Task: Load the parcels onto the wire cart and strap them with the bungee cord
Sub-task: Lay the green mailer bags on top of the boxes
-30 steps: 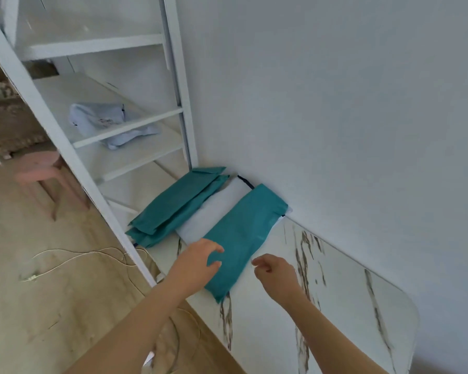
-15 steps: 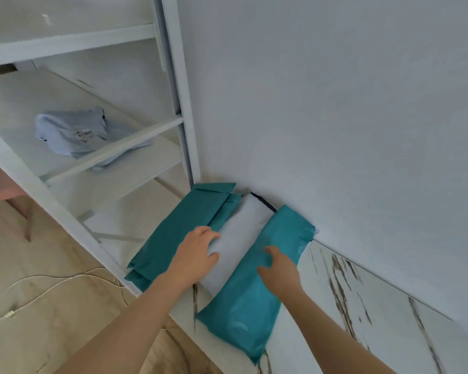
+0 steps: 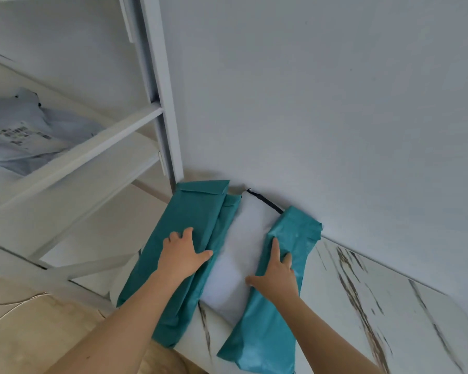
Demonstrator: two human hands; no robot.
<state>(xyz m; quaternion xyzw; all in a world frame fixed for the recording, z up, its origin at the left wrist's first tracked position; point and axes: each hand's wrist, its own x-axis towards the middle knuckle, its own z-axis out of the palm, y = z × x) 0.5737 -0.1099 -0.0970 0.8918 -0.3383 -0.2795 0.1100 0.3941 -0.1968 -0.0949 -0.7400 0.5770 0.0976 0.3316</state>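
Leftmost, item one: a crumpled pale grey plastic mailer with a printed label (image 3: 25, 133), lying on a shelf of the white-painted shelving unit (image 3: 157, 109), well apart from the hands.

Item two: a stack of flat teal plastic mailer parcels (image 3: 197, 209), far end against the wall, near end overhanging the table edge. The left hand (image 3: 181, 255) rests flat on it, fingers spread and holding nothing, likely to pin the slippery stack before gathering it.

Item three: a soft white padded parcel (image 3: 241, 238), wedged between the teal parcels. A thin black strip (image 3: 265, 202) shows at its far end; what it is cannot be told.

Item four: a single long teal plastic parcel (image 3: 297, 233). The right hand (image 3: 276, 276) lies open across it, thumb reaching onto the white parcel, probably to draw both together.

Item five: a white marble-patterned table top (image 3: 376, 306), bearing all three lots.

Wire cart: not in view, so loading is judged not begun.
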